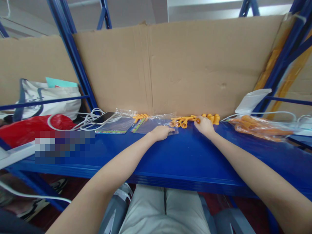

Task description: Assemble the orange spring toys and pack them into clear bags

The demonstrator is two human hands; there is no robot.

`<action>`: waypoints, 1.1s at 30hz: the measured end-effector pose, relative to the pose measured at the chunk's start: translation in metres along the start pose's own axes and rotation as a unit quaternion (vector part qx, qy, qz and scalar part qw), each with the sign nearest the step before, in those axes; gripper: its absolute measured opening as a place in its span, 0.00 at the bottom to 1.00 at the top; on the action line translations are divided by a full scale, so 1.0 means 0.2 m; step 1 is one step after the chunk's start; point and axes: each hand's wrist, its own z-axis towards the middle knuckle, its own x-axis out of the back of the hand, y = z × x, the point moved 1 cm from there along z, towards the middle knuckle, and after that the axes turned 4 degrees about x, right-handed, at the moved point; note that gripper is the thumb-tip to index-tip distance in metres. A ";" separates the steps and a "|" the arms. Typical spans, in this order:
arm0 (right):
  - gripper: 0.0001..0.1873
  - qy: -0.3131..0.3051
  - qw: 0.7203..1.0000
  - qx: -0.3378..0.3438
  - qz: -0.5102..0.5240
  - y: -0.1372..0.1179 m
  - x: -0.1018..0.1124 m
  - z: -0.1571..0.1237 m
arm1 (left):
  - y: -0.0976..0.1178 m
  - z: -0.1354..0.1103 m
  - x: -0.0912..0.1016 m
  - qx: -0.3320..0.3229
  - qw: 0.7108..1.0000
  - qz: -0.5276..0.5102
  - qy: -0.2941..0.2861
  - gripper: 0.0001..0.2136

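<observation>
My left hand [162, 132] is closed at the near edge of a clear plastic bag [146, 126] with a colourful printed strip, its fingertips largely hidden. Just beyond its fingers, at the right end of the bag, lie several orange plastic pieces [184, 124] with flared, hollow round ends. My right hand [206, 126] has its fingers closed around an orange plastic piece [198, 121] among them. Right behind that hand stands a row of orange, cap-like pieces [215, 119]. More small orange pieces [141, 117] show at the back of the bag on the left.
Another flat clear bag [114, 126], a phone [105, 118] and white cables [94, 113] lie to the left, beside a red bag [56, 125]. A bag of larger orange pieces [258, 128] rests at right on the blue shelf [190, 156]. Cardboard [195, 65] stands behind.
</observation>
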 end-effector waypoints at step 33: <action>0.07 0.059 0.879 0.044 0.471 -0.13 0.12 0.04 | -0.11 0.01 0.02 0.025 0.989 -0.053 0.135 0.13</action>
